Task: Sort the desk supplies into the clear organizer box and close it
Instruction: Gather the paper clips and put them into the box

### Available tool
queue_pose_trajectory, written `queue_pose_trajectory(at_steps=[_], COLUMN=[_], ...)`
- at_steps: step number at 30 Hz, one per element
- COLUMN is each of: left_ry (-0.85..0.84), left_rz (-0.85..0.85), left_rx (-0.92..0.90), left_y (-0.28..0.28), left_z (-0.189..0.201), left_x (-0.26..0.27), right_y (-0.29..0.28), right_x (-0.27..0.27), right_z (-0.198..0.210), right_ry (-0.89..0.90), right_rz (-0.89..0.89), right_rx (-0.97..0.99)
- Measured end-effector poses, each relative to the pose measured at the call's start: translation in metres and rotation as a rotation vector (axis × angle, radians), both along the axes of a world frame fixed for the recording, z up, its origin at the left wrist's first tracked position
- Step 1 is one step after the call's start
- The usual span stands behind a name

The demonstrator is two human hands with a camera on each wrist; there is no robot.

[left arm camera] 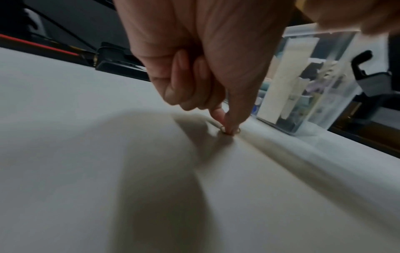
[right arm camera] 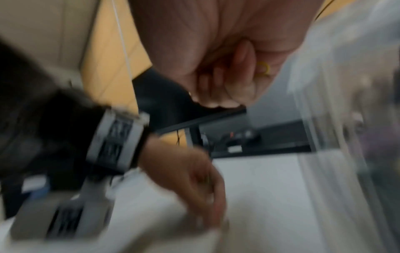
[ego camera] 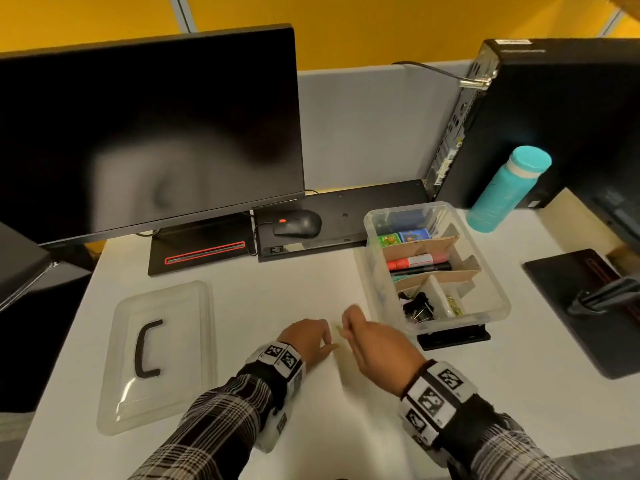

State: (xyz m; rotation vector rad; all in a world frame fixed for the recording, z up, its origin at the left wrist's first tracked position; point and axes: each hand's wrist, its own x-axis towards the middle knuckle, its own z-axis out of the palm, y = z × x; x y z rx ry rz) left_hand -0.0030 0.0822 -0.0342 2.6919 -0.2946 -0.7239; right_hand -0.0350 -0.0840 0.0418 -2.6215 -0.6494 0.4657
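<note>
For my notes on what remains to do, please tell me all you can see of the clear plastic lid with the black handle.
The clear plastic lid is a rounded rectangle with a raised rim and a curved black handle at its centre. It lies flat on the white desk, handle upward, left of both hands and well apart from the clear organizer box, which stands open. Nothing touches it but the desk.

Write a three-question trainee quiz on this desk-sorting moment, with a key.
1. True or false: the lid is on the clear organizer box.
2. What does the left hand pinch against the desk?
A. small paper clip
B. red marker
C. teal bottle
3. Fill in: the right hand holds something small and ____.

Key: 1 false; 2 A; 3 yellow.
</note>
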Motion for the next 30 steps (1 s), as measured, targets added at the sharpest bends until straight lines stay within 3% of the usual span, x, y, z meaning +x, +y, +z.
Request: queue_pose_trajectory(at_steps=[2, 5, 7, 11, 14, 21, 24, 27, 30], left_ry=[0.050, 0.080, 0.090, 0.104, 0.054, -0.052, -0.118, -0.245, -0.314], left_rz=[0.033, 0.001, -0.012, 0.023, 0.072, 0.191, 0.254, 0.287, 0.190], left_rx=[-0.017, 0.010, 0.028, 0.010, -0.061, -0.183, -0.210, -0.264, -0.287], left_y=[0.000, 0.000, -0.001, -0.003, -0.005, -0.010, -0.016, -0.032, -0.068], left_z=[0.001, 0.002, 0.002, 0.006, 0.014, 0.030, 0.044, 0.071, 0.108], left_x=[0.001, 0.002, 0.002, 0.003, 0.006, 0.007, 0.008, 0.015, 0.022], right_y=[-0.013, -0.049, -0.076, -0.110, -0.124, -0.145, -0.149, -0.162, -0.176], right_x=[0.008, 0.027, 0.038, 0.048, 0.047, 0.056, 0.058, 0.061, 0.064], right_z=[0.029, 0.052, 0.051, 0.031, 0.016, 0.008, 0.021, 0.024, 0.009], right_ry=[-0.142, -0.358, -0.456, -0.423, -0.319, -0.001, -0.048, -0.312, -0.371], right_rz=[-0.131, -0.476, -0.600, -0.631, -0.519, -0.319, -0.323, -0.437, -0.536], right_rx=[0.265, 0.630, 0.715, 0.592, 0.421, -0.220, -0.149, 0.098, 0.125])
